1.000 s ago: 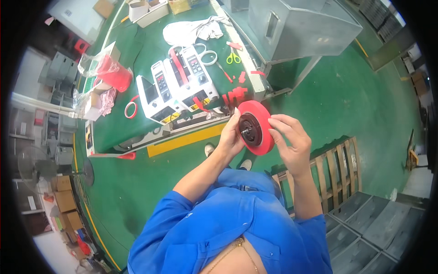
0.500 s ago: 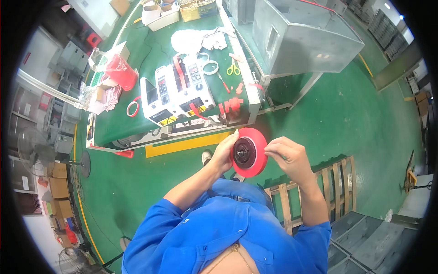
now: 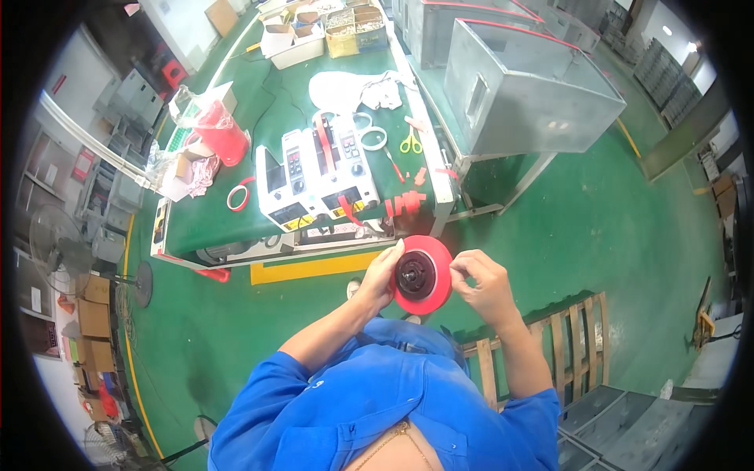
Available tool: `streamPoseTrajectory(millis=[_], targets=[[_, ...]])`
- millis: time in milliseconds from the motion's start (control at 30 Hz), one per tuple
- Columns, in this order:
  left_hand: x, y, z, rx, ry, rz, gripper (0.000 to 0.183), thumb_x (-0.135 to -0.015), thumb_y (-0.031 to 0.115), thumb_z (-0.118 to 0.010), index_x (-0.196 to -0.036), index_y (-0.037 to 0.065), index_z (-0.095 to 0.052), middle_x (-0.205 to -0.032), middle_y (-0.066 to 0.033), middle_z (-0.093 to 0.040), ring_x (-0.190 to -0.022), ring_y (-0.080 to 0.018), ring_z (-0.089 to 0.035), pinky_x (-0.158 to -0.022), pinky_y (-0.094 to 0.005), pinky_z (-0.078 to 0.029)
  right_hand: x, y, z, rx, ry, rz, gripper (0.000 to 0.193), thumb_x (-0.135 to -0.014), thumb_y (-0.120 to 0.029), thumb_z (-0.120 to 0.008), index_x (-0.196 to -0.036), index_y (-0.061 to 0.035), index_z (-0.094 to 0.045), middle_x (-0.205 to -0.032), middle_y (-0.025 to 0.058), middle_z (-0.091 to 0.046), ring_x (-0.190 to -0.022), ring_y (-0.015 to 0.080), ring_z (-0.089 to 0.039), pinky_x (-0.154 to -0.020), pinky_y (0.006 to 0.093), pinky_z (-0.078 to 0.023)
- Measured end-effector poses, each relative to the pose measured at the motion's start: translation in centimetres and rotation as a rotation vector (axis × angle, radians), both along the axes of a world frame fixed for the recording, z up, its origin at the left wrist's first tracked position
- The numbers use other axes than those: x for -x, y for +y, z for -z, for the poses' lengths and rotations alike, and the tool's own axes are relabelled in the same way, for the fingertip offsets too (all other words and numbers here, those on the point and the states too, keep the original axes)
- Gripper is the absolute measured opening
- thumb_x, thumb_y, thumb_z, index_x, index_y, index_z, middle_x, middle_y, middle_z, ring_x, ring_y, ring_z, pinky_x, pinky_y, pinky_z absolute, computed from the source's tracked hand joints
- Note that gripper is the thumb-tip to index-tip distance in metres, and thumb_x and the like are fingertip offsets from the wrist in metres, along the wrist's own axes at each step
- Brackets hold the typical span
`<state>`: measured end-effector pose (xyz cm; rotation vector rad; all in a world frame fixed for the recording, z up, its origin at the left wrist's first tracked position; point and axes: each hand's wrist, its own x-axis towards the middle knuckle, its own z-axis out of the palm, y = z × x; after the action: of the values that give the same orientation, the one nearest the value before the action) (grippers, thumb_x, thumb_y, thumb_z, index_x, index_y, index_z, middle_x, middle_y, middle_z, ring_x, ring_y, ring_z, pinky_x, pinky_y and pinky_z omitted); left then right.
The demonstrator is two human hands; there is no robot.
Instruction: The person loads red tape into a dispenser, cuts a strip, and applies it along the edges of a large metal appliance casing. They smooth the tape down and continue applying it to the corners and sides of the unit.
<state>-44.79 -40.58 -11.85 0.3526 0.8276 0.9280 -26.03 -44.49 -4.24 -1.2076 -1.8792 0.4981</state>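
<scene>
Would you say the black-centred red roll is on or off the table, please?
Off: the left hand holds the red roll clear of the table.

A crumpled white cloth (image 3: 336,90) lies on the long green surface (image 3: 200,226) near yellow-handled scissors (image 3: 411,137). A red plastic container (image 3: 224,135) stands toward the surface's left edge. To the right, an open grey metal box (image 3: 538,106) rests on a metal stand (image 3: 528,183). A slatted wooden pallet (image 3: 557,357) lies on the green floor (image 3: 589,212); brown cardboard boxes (image 3: 96,320) are stacked at far left.

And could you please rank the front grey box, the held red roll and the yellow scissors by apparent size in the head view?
1. Front grey box
2. Red roll
3. Yellow scissors
</scene>
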Motion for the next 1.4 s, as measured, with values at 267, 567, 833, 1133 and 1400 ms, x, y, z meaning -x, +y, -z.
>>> streamPoseTrajectory(millis=[267,567,833,1133,1400], targets=[[1.5,0.5,0.2,0.030,-0.085,-0.011,0.032,-0.092,0.031,-0.049,-0.108,0.003,-0.053,-0.099,-0.0065,-0.061,-0.088,-0.0146,-0.060,-0.077,-0.0309,-0.052,2.0,1.0,-0.1,-0.151,-0.089,-0.003,0.013,-0.071,0.002,-0.063,-0.082,-0.0001,-0.057,-0.082,0.0111,-0.059,-0.071,0.0261,-0.059,-0.062,0.0326,-0.048],[4.3,0.6,-0.2,-0.109,-0.143,-0.084,0.030,-0.091,0.029,-0.050,-0.106,0.003,-0.054,-0.098,-0.0044,-0.060,-0.089,-0.0122,-0.058,-0.081,-0.0296,-0.048,3.5,4.1,0.1,-0.383,-0.421,-0.011,0.023,-0.072,0.004,-0.059,-0.093,0.0006,-0.049,-0.088,0.0145,-0.054,-0.077,0.0302,-0.056,-0.064,0.0362,-0.048],[10.8,3.7,-1.4,-0.585,0.182,0.435,0.024,-0.087,0.018,-0.059,-0.105,0.003,-0.057,-0.096,-0.0012,-0.059,-0.091,-0.0096,-0.054,-0.080,-0.0254,-0.044,7.8,11.9,-3.6,-0.569,-0.440,-0.035,0.026,-0.072,0.006,-0.059,-0.095,-0.0010,-0.049,-0.091,0.0132,-0.053,-0.081,0.0296,-0.055,-0.066,0.0358,-0.047],[26.7,19.2,-3.3,-0.916,0.137,0.205,0.030,-0.081,0.020,-0.065,-0.104,0.003,-0.055,-0.101,-0.0112,-0.056,-0.096,-0.0231,-0.053,-0.083,-0.0372,-0.042,19.1,18.2,-3.1,0.024,0.326,0.007,0.074,-0.074,-0.044,-0.067,-0.126,0.0022,-0.040,-0.115,0.0153,-0.049,-0.097,0.0221,-0.053,-0.084,0.0365,-0.043],[36.3,35.1,-3.4,-1.041,0.248,0.213,0.036,-0.079,0.031,-0.065,-0.099,0.002,-0.059,-0.102,-0.0101,-0.057,-0.099,-0.0213,-0.053,-0.085,-0.0346,-0.042,35.0,27.6,2.6,0.137,0.016,0.066,0.038,-0.075,0.001,-0.064,-0.111,0.0043,-0.051,-0.084,0.0125,-0.057,-0.066,0.0185,-0.056,-0.058,0.0274,-0.046]])
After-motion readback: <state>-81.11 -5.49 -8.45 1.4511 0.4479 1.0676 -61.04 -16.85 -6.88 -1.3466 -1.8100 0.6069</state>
